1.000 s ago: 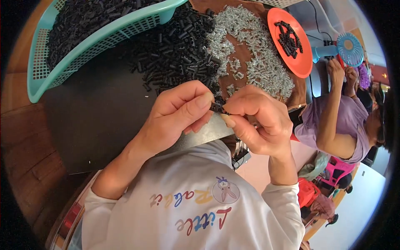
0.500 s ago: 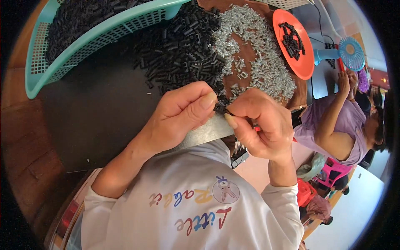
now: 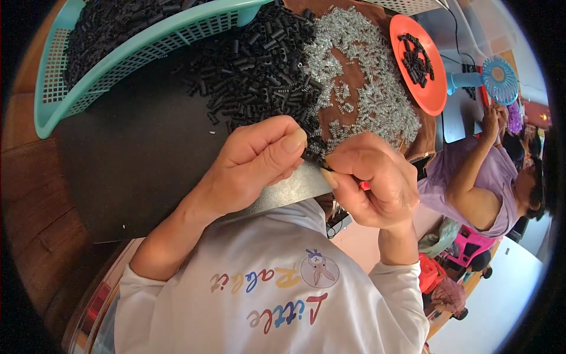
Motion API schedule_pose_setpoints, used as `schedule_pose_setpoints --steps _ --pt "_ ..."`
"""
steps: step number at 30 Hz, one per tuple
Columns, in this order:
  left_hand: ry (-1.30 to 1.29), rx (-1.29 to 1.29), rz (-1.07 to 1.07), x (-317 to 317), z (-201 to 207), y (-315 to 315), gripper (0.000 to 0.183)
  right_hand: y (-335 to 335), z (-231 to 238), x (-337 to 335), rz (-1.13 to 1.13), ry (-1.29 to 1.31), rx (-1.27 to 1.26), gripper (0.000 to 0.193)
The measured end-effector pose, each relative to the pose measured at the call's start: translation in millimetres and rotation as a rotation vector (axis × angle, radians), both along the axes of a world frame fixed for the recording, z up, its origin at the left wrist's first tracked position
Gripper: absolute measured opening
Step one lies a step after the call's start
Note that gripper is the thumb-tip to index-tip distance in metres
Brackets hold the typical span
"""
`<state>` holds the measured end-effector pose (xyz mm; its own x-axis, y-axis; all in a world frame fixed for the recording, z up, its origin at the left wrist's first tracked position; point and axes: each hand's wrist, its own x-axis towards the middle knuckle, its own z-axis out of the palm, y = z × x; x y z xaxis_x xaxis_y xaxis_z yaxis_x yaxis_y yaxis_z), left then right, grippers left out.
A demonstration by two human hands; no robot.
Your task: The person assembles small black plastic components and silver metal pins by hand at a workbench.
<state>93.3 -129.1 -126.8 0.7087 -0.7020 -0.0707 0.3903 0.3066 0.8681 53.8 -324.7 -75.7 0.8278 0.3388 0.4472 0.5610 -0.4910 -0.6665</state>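
Black tubes (image 3: 265,76) lie in a loose heap at the upper middle of the frame, just beyond my fingers. In the head view, the only one, my left hand (image 3: 259,162) sits at the centre, its fingers curled and its thumb pressed down along the index finger; whatever it may hold is hidden from me. My right hand (image 3: 374,177), right of centre, brings thumb and index tips almost together; a dark bit shows there, too small to say whether I grip it. The tips of the two hands are near each other but apart, above the metal edge of the table (image 3: 141,153). Silver springs (image 3: 386,97) spread over a brown cloth (image 3: 425,137) at the upper right, next to the tubes. Farther right, an orange plate (image 3: 433,100) bears a few black pieces (image 3: 415,62), and a teal basket (image 3: 44,112) full of dark parts fills the upper left. I judge the step in hand to be fine fingertip work on one small part; the next move calls for a light, steady pinch and well-lined-up tips.
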Motion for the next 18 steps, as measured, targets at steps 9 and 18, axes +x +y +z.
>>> schedule_pose_setpoints --steps 9,18 --pt "-0.021 0.039 -0.017 -1.5 -0.9 1.5 0.028 -1.0 0.7 -2.0 0.011 0.006 -0.060 0.018" --pt "-0.174 0.095 -0.025 0.7 -3.4 2.6 0.028 3.0 -1.5 -4.9 -0.029 -0.026 -0.090 0.019"
